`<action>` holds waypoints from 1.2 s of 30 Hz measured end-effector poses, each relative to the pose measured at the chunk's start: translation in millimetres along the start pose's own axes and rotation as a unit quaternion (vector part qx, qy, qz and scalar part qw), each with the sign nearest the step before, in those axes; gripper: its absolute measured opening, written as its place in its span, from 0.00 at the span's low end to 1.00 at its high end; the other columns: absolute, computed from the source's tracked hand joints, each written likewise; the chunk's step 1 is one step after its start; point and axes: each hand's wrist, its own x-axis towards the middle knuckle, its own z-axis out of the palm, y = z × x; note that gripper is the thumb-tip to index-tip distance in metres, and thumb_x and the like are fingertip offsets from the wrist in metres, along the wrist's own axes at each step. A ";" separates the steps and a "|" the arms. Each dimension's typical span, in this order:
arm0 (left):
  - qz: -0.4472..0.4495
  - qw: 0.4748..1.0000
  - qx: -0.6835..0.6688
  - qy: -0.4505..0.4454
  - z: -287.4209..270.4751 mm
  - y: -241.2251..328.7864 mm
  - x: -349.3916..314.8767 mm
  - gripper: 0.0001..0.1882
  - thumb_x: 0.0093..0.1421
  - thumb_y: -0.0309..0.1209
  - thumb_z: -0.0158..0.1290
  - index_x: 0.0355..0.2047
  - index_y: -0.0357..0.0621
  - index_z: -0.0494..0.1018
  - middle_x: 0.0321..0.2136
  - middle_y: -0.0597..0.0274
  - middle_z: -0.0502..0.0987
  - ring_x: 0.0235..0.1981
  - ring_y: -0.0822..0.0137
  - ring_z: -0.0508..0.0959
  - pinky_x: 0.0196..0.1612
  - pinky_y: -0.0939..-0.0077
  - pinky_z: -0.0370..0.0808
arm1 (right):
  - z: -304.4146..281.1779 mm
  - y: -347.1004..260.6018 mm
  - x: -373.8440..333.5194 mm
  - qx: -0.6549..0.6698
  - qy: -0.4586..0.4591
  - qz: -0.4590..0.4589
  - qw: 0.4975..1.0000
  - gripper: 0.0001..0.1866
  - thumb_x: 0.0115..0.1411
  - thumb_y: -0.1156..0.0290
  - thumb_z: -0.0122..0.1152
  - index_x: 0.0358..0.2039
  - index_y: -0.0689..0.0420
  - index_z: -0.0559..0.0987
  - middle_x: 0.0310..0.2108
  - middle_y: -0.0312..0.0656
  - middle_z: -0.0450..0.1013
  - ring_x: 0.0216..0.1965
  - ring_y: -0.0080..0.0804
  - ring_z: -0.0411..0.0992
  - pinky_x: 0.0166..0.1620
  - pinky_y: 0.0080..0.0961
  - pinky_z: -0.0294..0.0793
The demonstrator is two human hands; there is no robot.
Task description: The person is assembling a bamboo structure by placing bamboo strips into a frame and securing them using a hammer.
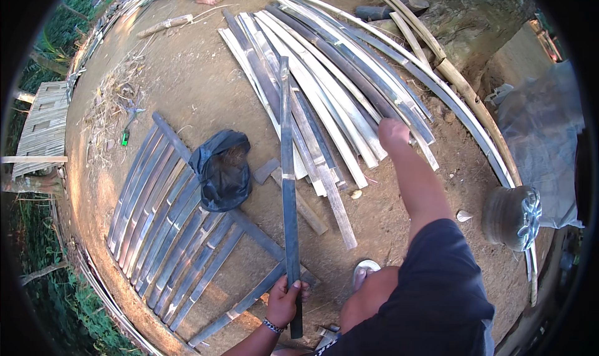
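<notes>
Nearest of all, a dark sleeve fills the lower right. Working from the left, a panel of spaced slats lies flat on the ground, which probably keeps it steady. A black bag sits mouth up across its rail, seemingly so that its contents stay within easy reach. Next comes the held slat, pointing forward and crossing in front of a hammer. The left hand is closed round it near its lower end, a grip that seems to leave most of the length clear. Rightward, more slats form a pile, laid roughly lengthwise, near ends this way, presumably to be handy. The right hand is at those ends; its fingers are hidden, so whether it grips anything I cannot tell. Farther right, a jug is beside a grey sheet.
</notes>
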 end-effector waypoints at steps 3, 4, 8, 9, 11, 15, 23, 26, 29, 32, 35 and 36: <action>-0.017 0.999 -0.015 -0.032 -4.0 -0.9 1.8 0.09 0.72 0.30 0.49 0.49 0.40 0.70 0.41 0.59 0.81 0.36 0.69 0.82 0.38 0.71 0.81 | -6.3 17.8 -4.4 0.025 -0.028 -0.072 0.997 0.12 0.59 0.66 0.65 0.40 0.60 0.86 0.45 0.45 0.83 0.46 0.40 0.83 0.47 0.33 0.83; -0.020 0.999 -0.018 -0.045 -5.7 0.2 2.9 0.09 0.72 0.30 0.49 0.49 0.41 0.70 0.42 0.59 0.80 0.38 0.67 0.82 0.39 0.69 0.82 | -12.7 24.2 -4.7 0.059 -0.044 -0.097 0.993 0.15 0.58 0.64 0.68 0.40 0.62 0.86 0.46 0.45 0.83 0.46 0.39 0.82 0.48 0.33 0.82; -0.059 0.995 -0.068 -0.049 -8.6 3.8 1.1 0.14 0.72 0.28 0.48 0.56 0.40 0.67 0.48 0.55 0.79 0.44 0.63 0.82 0.44 0.65 0.83 | -8.3 39.3 -18.9 0.538 -0.256 -0.080 0.799 0.10 0.54 0.68 0.70 0.36 0.55 0.80 0.30 0.35 0.79 0.31 0.26 0.79 0.40 0.32 0.84; -0.060 0.994 -0.078 -0.056 -10.8 4.3 0.9 0.16 0.72 0.28 0.47 0.58 0.40 0.67 0.49 0.54 0.79 0.45 0.62 0.82 0.45 0.64 0.83 | -2.0 33.6 -24.2 0.571 -0.284 -0.081 0.766 0.10 0.55 0.70 0.69 0.37 0.53 0.79 0.30 0.32 0.78 0.31 0.23 0.78 0.39 0.33 0.84; -0.051 0.992 -0.094 -0.071 -12.9 3.0 1.1 0.17 0.72 0.28 0.48 0.60 0.40 0.66 0.50 0.53 0.79 0.47 0.60 0.82 0.46 0.62 0.83 | 10.8 24.3 -35.8 0.621 -0.332 -0.069 0.707 0.09 0.57 0.70 0.67 0.38 0.53 0.78 0.31 0.33 0.76 0.32 0.24 0.76 0.42 0.35 0.83; -0.037 0.990 -0.094 -0.102 -13.6 -8.0 3.2 0.19 0.72 0.28 0.48 0.61 0.41 0.65 0.50 0.50 0.78 0.48 0.58 0.82 0.47 0.61 0.82 | 63.0 12.4 -33.5 0.673 -0.340 -0.047 0.655 0.12 0.58 0.68 0.63 0.43 0.53 0.78 0.31 0.33 0.74 0.34 0.26 0.73 0.42 0.36 0.79; -0.057 0.996 -0.023 -0.061 -24.4 -11.7 -26.5 0.09 0.72 0.29 0.50 0.49 0.41 0.69 0.38 0.57 0.81 0.33 0.67 0.82 0.36 0.72 0.80 | 40.0 -62.2 -58.6 0.606 -0.144 -0.056 0.780 0.28 0.64 0.48 0.62 0.47 0.64 0.77 0.37 0.45 0.78 0.37 0.35 0.77 0.43 0.38 0.76; -0.012 1.000 0.005 -0.026 -24.8 -18.3 -35.0 0.06 0.72 0.31 0.50 0.43 0.42 0.69 0.31 0.62 0.79 0.26 0.72 0.78 0.31 0.76 0.76 | 36.5 -83.7 -84.4 0.449 0.054 -0.071 0.889 0.37 0.63 0.40 0.61 0.47 0.70 0.78 0.41 0.59 0.80 0.40 0.51 0.80 0.47 0.41 0.77; 0.028 1.000 0.009 0.011 -22.5 -18.2 -48.2 0.06 0.73 0.32 0.49 0.41 0.43 0.69 0.29 0.65 0.78 0.24 0.75 0.76 0.29 0.78 0.75 | 41.4 -110.2 -151.1 0.478 0.016 -0.089 0.874 0.39 0.56 0.43 0.69 0.47 0.72 0.75 0.42 0.62 0.78 0.44 0.52 0.79 0.49 0.42 0.77; 0.079 0.995 0.003 0.055 -23.0 -15.4 -48.6 0.08 0.73 0.34 0.49 0.41 0.43 0.70 0.29 0.65 0.78 0.24 0.75 0.76 0.29 0.79 0.74 | 58.4 -121.7 -219.8 0.521 -0.026 -0.102 0.847 0.30 0.55 0.54 0.70 0.47 0.67 0.74 0.39 0.57 0.77 0.40 0.48 0.78 0.47 0.42 0.77; 0.152 0.983 0.001 0.101 -25.1 10.0 -38.5 0.10 0.74 0.38 0.47 0.42 0.44 0.69 0.28 0.65 0.78 0.24 0.76 0.75 0.29 0.79 0.74 | 37.2 -125.6 -280.6 0.530 -0.090 -0.149 0.830 0.28 0.55 0.57 0.69 0.46 0.66 0.73 0.38 0.57 0.77 0.39 0.48 0.78 0.45 0.42 0.76; 0.165 0.979 0.003 0.122 -25.3 19.3 -34.3 0.11 0.75 0.40 0.47 0.42 0.45 0.69 0.28 0.64 0.78 0.24 0.75 0.75 0.29 0.78 0.74 | 33.2 -126.8 -293.1 0.530 -0.122 -0.165 0.823 0.27 0.55 0.58 0.69 0.46 0.66 0.73 0.37 0.57 0.76 0.39 0.49 0.78 0.44 0.42 0.76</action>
